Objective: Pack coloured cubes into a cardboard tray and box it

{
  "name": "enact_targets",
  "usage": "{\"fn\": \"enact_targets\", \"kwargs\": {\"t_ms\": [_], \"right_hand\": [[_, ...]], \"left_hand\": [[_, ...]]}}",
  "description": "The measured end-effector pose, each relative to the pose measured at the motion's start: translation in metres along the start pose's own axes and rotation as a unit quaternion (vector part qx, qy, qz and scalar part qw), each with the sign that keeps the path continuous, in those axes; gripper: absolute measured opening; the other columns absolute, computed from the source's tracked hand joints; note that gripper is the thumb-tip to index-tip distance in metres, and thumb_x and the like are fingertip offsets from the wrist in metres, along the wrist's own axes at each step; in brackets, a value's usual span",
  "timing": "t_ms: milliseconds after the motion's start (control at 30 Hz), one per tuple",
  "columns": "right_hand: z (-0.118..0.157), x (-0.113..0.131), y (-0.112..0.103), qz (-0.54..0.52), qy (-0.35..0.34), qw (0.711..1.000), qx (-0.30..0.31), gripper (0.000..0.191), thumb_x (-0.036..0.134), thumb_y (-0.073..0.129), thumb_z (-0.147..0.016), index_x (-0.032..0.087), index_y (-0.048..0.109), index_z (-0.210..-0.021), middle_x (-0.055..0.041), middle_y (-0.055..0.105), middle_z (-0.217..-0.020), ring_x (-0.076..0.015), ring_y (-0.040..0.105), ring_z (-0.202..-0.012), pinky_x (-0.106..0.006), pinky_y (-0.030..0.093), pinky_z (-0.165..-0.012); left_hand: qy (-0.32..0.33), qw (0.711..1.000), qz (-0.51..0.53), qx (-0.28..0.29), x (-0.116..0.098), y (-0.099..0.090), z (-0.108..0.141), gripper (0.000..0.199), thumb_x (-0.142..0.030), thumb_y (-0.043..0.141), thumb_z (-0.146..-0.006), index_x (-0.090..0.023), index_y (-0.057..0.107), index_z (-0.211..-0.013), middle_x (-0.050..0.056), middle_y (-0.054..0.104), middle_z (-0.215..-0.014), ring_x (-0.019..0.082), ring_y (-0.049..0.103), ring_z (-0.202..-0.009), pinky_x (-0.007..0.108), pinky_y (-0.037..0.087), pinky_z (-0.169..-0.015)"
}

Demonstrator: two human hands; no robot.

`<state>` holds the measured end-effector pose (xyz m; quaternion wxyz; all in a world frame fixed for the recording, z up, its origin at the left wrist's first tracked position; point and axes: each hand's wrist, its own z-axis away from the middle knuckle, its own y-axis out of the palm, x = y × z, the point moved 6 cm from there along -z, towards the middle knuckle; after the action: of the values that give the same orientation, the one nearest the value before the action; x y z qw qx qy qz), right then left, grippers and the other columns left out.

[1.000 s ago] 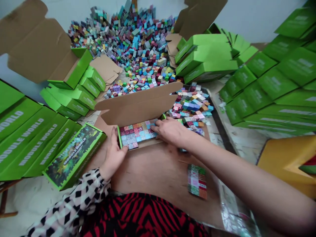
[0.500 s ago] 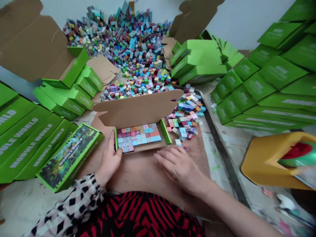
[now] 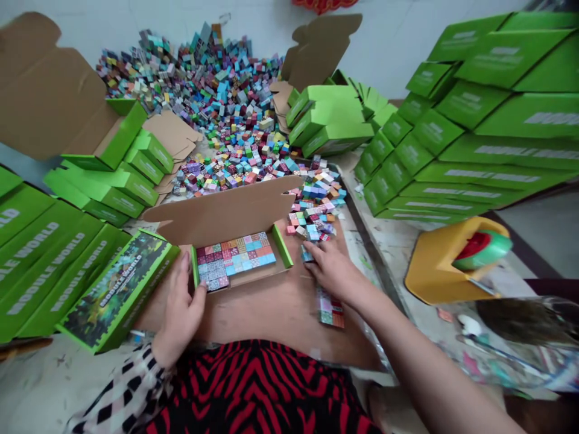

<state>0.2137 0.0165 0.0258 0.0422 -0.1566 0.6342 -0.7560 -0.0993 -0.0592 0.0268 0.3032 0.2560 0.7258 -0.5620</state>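
Observation:
An open green cardboard box [image 3: 253, 282] lies before me, its brown lid raised at the back. Rows of small patterned cubes [image 3: 235, 259] fill most of it, leaving a gap at the right end. My left hand [image 3: 181, 310] lies along the box's left end, fingers stretched and apart, thumb at the front corner. To the right of the box, my right hand [image 3: 337, 274] has its fingers closed on blue cubes [image 3: 306, 253], partly hidden under the fingertips. A small block of cubes [image 3: 330, 310] lies below that wrist.
A big heap of loose cubes [image 3: 226, 90] rises against the wall, with a smaller pile [image 3: 319, 199] nearer. Green boxes are stacked left and right [image 3: 488, 132]. One printed box [image 3: 117, 289] lies left of my hand. A yellow container [image 3: 429, 265] holds a tape roll.
My right hand has moved right, away from the box front to the loose cubes, and its fingers have closed on some. The block of cubes below it now shows. The camera view has shifted.

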Motion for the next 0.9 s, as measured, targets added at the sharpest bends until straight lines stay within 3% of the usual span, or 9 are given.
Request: {"fn": "enact_targets", "kwargs": {"t_ms": [100,233,300,367,467,600,667,767,900], "right_hand": [[-0.003,0.001,-0.001,-0.051,-0.002,0.998,0.020,0.042,0.021,0.054,-0.087,0.011,0.053,-0.127,-0.0170,0.059,-0.113,-0.0261,0.057,-0.103,-0.037,0.046,-0.084],[0.002,-0.001,-0.007,-0.105,-0.008,0.994,0.025,0.038,0.021,0.056,-0.085,0.012,0.054,-0.123,-0.0139,0.061,-0.111,-0.0250,0.058,-0.104,-0.035,0.046,-0.086],[0.010,-0.001,-0.017,-0.130,-0.004,0.992,-0.007,0.036,0.019,0.056,-0.085,0.011,0.055,-0.121,-0.0142,0.062,-0.111,-0.0251,0.058,-0.103,-0.036,0.047,-0.085],[0.023,0.007,-0.028,-0.154,-0.022,0.987,-0.041,0.038,0.017,0.055,-0.085,0.012,0.054,-0.122,-0.0140,0.062,-0.113,-0.0251,0.058,-0.104,-0.037,0.047,-0.086],[0.048,0.037,-0.033,-0.190,-0.102,0.976,-0.010,0.041,0.014,0.053,-0.085,0.016,0.053,-0.126,-0.0115,0.063,-0.116,-0.0236,0.058,-0.108,-0.038,0.047,-0.090],[0.077,0.082,-0.011,-0.253,-0.177,0.946,0.096,0.046,0.009,0.052,-0.083,0.021,0.052,-0.128,-0.0085,0.063,-0.120,-0.0202,0.057,-0.113,-0.035,0.046,-0.095],[0.082,0.091,0.003,-0.266,-0.163,0.945,0.094,0.047,0.009,0.052,-0.083,0.019,0.050,-0.128,-0.0096,0.062,-0.121,-0.0208,0.056,-0.115,-0.035,0.045,-0.097],[0.082,0.090,0.021,-0.260,-0.113,0.957,0.060,0.044,0.011,0.054,-0.084,0.017,0.049,-0.126,-0.0119,0.061,-0.121,-0.0230,0.056,-0.114,-0.038,0.044,-0.096],[0.085,0.083,0.029,-0.247,-0.080,0.965,0.044,0.028,0.013,0.051,-0.087,0.017,0.052,-0.114,-0.0102,0.064,-0.109,-0.0222,0.060,-0.103,-0.036,0.047,-0.088]], "left_hand": [[0.113,0.989,-0.084,-0.048,-0.031,-0.014,0.005,0.071,-0.018,0.057,-0.085,-0.033,0.025,-0.147,0.007,0.037,-0.147,0.028,0.035,-0.136,0.049,0.026,-0.115],[0.242,0.966,-0.072,-0.050,-0.065,-0.017,0.012,0.074,-0.008,0.058,-0.081,-0.037,0.032,-0.144,0.006,0.045,-0.140,0.027,0.046,-0.126,0.046,0.036,-0.109],[0.286,0.958,-0.030,-0.001,-0.078,-0.008,0.015,0.072,-0.005,0.056,-0.081,-0.035,0.035,-0.142,0.006,0.052,-0.131,0.024,0.052,-0.118,0.041,0.043,-0.103],[0.308,0.946,0.030,0.100,-0.091,0.008,0.018,0.063,-0.004,0.052,-0.084,-0.032,0.040,-0.139,0.005,0.060,-0.117,0.019,0.059,-0.105,0.035,0.049,-0.092],[0.242,0.927,0.099,0.271,-0.099,0.042,0.023,0.045,-0.012,0.045,-0.090,-0.027,0.048,-0.132,0.004,0.065,-0.099,0.015,0.062,-0.085,0.029,0.053,-0.075],[0.138,0.905,0.090,0.393,-0.090,0.079,0.032,0.058,-0.020,0.059,-0.080,-0.020,0.042,-0.136,0.008,0.060,-0.110,0.019,0.059,-0.092,0.036,0.053,-0.079],[0.121,0.898,0.081,0.415,-0.082,0.089,0.036,0.060,-0.015,0.061,-0.075,-0.019,0.044,-0.132,0.007,0.058,-0.109,0.020,0.058,-0.095,0.037,0.051,-0.082],[0.126,0.905,0.067,0.401,-0.074,0.092,0.036,0.057,-0.010,0.059,-0.072,-0.018,0.048,-0.127,0.006,0.055,-0.108,0.020,0.056,-0.096,0.037,0.049,-0.086],[0.155,0.911,0.026,0.382,-0.073,0.090,0.036,0.047,-0.020,0.062,-0.075,-0.018,0.053,-0.121,0.006,0.050,-0.105,0.020,0.055,-0.094,0.036,0.049,-0.086]]}}
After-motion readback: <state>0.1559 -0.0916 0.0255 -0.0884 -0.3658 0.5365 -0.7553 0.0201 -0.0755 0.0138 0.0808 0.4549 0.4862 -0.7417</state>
